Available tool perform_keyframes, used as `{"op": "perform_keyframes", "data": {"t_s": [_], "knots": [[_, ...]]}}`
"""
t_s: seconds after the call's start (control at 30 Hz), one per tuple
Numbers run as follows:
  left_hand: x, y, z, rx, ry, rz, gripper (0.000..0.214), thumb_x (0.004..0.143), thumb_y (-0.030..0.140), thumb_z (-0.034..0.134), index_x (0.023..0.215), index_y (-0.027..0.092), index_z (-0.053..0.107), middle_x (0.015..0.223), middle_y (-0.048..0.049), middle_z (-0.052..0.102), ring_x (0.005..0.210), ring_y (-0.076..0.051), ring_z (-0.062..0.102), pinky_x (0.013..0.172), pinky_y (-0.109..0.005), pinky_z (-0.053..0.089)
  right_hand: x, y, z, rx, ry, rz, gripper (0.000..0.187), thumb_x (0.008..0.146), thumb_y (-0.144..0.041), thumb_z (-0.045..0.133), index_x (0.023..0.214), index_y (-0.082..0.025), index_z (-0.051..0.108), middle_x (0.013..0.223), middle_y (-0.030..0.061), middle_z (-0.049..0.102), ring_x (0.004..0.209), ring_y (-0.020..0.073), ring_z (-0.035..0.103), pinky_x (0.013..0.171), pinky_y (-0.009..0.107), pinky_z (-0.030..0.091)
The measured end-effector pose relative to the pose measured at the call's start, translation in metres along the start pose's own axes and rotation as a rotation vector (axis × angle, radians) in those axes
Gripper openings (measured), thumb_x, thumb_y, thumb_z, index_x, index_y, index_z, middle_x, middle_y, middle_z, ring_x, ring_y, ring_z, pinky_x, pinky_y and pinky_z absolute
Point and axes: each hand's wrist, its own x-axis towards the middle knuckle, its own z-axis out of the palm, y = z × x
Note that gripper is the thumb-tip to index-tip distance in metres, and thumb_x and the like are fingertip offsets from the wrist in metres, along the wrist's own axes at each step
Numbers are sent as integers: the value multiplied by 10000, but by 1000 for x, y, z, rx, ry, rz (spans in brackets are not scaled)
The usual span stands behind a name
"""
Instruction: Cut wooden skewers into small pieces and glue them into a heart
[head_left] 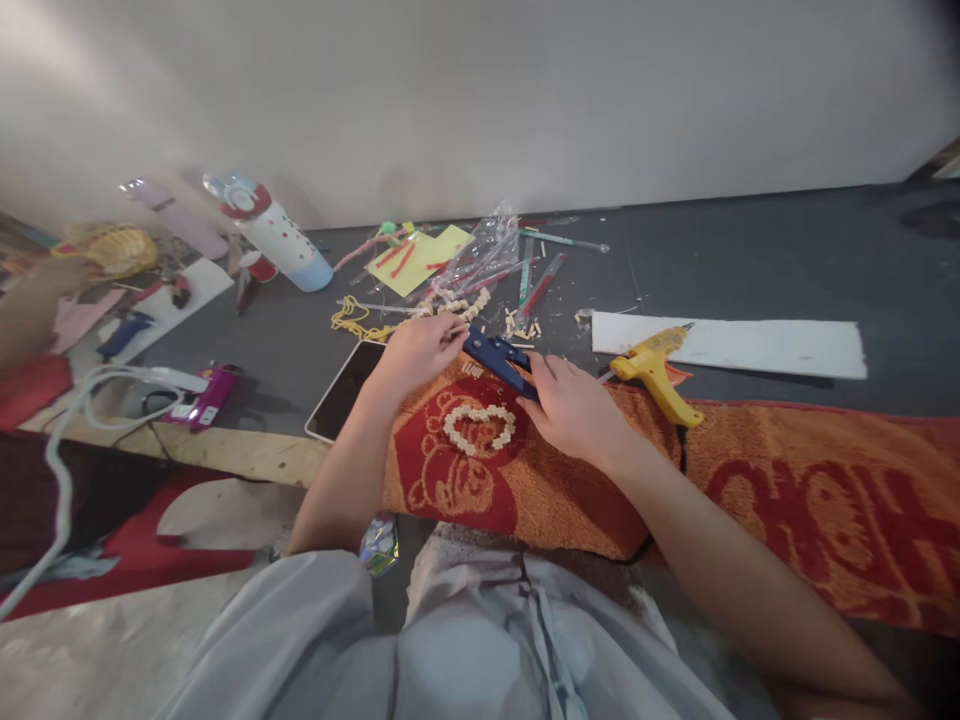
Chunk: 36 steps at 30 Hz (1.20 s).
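My right hand point(566, 410) is closed around the handles of a dark blue plier-like tool point(495, 358), whose head points to the upper left. At that head, my left hand point(431, 345) is closed in a pinch; whatever its fingertips hold is too small to make out. Below the tool, a heart-shaped ring of small cream pieces point(480, 430) lies on an orange and red towel point(577, 490). Short cream sticks point(521, 328) are scattered just beyond the tool. Behind my left hand lies a cluster of cream pieces point(469, 305) beside yellow yarn point(352, 320).
A yellow glue gun point(656, 370) and a white board strip point(750, 345) lie right. On the left are a tablet point(345, 390), a purple power strip point(204, 395), a dotted bottle point(277, 235) and another person's arm point(34, 310). Clear plastic point(487, 250) lies behind.
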Motion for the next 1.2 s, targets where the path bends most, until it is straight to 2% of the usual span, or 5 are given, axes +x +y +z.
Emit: {"op": "perform_keyframes", "data": {"t_s": [0.2,0.47,0.63,0.73,1.2], "knots": [[-2,-4,-3,-101,169,-68,173,835,315,494,857,185,607,642,9,557,599,-116,488,601,-238,365,2,4,2,30,8,104,445,902,-308,422,1237,-20,479,1038,219,627,947,312,604,787,406,461],[7,-19,11,95,-238,-184,272,794,354,494,600,172,555,603,-44,587,520,-144,467,507,-280,295,4,19,-1,221,55,303,301,889,-382,438,1040,-137,527,918,146,634,806,263,596,675,352,414],[3,-26,4,45,-265,-92,227,761,245,466,817,187,678,805,-56,695,691,-191,587,589,-276,358,5,18,-3,256,27,315,252,887,-385,455,985,-160,516,898,129,630,797,259,591,659,336,394],[0,-26,-1,43,-289,-24,344,692,174,463,966,211,670,840,-35,696,717,-195,593,600,-269,354,5,17,-4,259,-10,309,248,891,-389,452,974,-163,510,902,129,628,818,266,592,666,337,390],[6,-33,12,24,-307,74,318,772,216,441,999,221,663,967,-41,709,825,-194,614,691,-269,391,5,16,-3,278,-30,290,280,884,-405,448,986,-155,522,914,138,633,817,263,595,663,335,395]]}}
